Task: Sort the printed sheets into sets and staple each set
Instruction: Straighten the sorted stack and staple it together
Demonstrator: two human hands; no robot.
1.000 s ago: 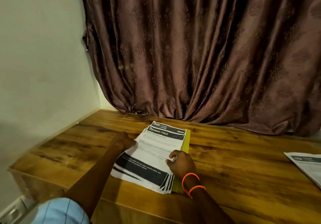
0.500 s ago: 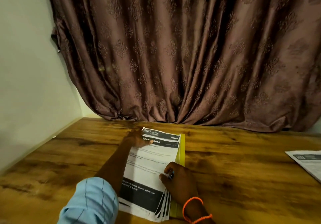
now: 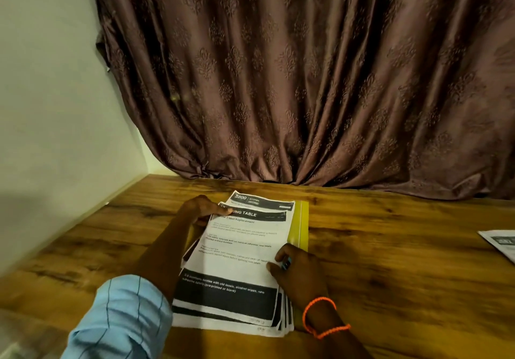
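Observation:
A fanned stack of printed sheets [image 3: 239,250] with black header and footer bands lies on a yellow folder [image 3: 302,225] on the wooden table [image 3: 390,261]. The top sheet reads "…ING TABLE"; the sheet under it shows "KITCHEN". My left hand [image 3: 199,209] pinches the top sheet's upper left corner between thumb and fingers. My right hand [image 3: 295,268], with orange cords at the wrist, presses flat on the stack's right edge. No stapler is in view.
Another printed sheet [image 3: 501,243] lies at the table's right edge, cut off by the frame. A brown patterned curtain [image 3: 306,80] hangs right behind the table. A pale wall [image 3: 55,107] runs along the table's left side.
My left hand has slid up from the stack's left side to the top sheet's upper corner and taken hold of it. The view dipped closer to the papers. My right hand stayed put.

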